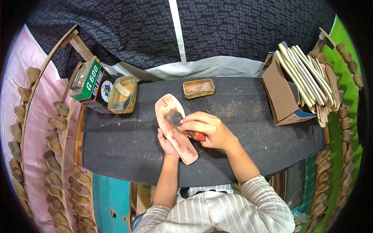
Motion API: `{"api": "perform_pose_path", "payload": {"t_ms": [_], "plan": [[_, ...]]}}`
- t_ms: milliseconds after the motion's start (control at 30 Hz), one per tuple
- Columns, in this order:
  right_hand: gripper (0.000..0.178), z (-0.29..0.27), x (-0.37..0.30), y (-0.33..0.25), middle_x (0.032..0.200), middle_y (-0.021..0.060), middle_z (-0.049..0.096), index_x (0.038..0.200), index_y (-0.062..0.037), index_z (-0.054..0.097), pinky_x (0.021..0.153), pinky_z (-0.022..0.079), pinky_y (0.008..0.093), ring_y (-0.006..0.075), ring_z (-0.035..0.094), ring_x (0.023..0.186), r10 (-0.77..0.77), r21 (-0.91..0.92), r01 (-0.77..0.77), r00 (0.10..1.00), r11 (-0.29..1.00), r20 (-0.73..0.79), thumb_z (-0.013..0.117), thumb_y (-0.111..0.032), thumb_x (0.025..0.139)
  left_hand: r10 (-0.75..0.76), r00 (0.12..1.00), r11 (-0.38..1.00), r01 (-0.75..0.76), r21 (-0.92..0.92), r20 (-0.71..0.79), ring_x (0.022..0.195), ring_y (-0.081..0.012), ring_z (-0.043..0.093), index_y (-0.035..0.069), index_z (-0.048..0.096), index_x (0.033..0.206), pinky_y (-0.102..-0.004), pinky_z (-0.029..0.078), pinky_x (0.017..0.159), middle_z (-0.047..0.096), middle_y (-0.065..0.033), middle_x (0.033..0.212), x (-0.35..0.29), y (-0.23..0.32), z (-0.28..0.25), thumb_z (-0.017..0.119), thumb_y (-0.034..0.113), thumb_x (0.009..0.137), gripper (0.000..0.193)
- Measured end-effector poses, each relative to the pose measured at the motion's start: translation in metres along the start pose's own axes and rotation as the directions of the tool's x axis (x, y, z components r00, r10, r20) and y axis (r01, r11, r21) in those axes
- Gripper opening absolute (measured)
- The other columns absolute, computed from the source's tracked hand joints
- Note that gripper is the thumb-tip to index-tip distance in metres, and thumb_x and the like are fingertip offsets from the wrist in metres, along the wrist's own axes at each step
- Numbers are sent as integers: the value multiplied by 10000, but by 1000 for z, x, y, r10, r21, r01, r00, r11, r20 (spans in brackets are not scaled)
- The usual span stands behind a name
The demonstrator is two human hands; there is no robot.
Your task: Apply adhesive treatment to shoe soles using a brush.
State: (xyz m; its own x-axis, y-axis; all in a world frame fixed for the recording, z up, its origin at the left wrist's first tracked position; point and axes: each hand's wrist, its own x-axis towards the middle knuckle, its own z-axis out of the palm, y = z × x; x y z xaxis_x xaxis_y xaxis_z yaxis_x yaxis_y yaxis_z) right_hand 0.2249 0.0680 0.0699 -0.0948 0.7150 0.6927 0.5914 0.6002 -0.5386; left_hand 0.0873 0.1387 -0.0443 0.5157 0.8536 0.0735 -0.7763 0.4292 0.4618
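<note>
A pale pink shoe insole (180, 140) with red print is held slanting over the dark table, its wide end pointing away from me. My left hand (168, 147) grips it from below along its left edge, near the narrow end. In my right hand (210, 130) is a brush (174, 117) with a dark grey, clumped head and a red and dark handle, its lower part covered by my fingers. The brush head is over the insole's upper middle, where a greyish smear shows; whether the bristles touch the surface I cannot tell.
A green and black metal can (86, 83) and a tub (134, 101) with scoops stand back left. A small shallow tray (198, 93) sits at the back. Back right, a cardboard box (276, 95) holds stacked soles (307, 75). Racks of shoe lasts (52, 140) flank both sides.
</note>
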Motion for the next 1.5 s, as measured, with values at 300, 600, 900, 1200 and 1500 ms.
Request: {"api": "perform_pose_path", "payload": {"t_ms": [300,600,900,1200,1500], "plan": [[385,-5,0,1,989,99,619,938,-62,630,756,514,369,302,618,877,-7,8,7,999,1000,-37,611,93,586,22,995,998,-17,59,-100,962,-259,563,149,346,1371,-372,479,744,493,-134,1241,2,0,15,371,645,825,738],[420,-11,-3,3,945,114,625,938,-49,638,760,517,356,309,623,888,79,129,-123,951,984,300,551,106,557,12,999,996,-7,84,-51,1061,-270,538,109,319,1392,-419,464,861,429,-203,1334,6,4,8,344,640,833,771],[390,-2,-4,6,954,110,623,926,-49,647,760,517,349,299,624,878,24,112,-41,988,993,152,576,95,570,29,1000,999,-29,14,5,1170,-304,469,118,336,1384,-435,382,978,451,-171,1317,7,7,-2,336,598,856,713],[283,6,-4,7,909,91,622,875,-30,619,713,521,362,297,622,816,-12,97,10,1000,995,23,565,48,608,17,972,997,-33,-65,-236,925,-289,601,109,326,1386,-356,519,745,505,-213,1254,10,1,17,345,593,854,719],[388,8,-4,5,945,107,627,917,-70,655,749,518,353,310,620,859,16,156,-39,989,987,145,562,79,571,1,999,999,-3,-53,-35,1180,-332,478,86,310,1396,-425,374,1014,467,-213,1305,8,5,-1,321,577,874,716]]}}
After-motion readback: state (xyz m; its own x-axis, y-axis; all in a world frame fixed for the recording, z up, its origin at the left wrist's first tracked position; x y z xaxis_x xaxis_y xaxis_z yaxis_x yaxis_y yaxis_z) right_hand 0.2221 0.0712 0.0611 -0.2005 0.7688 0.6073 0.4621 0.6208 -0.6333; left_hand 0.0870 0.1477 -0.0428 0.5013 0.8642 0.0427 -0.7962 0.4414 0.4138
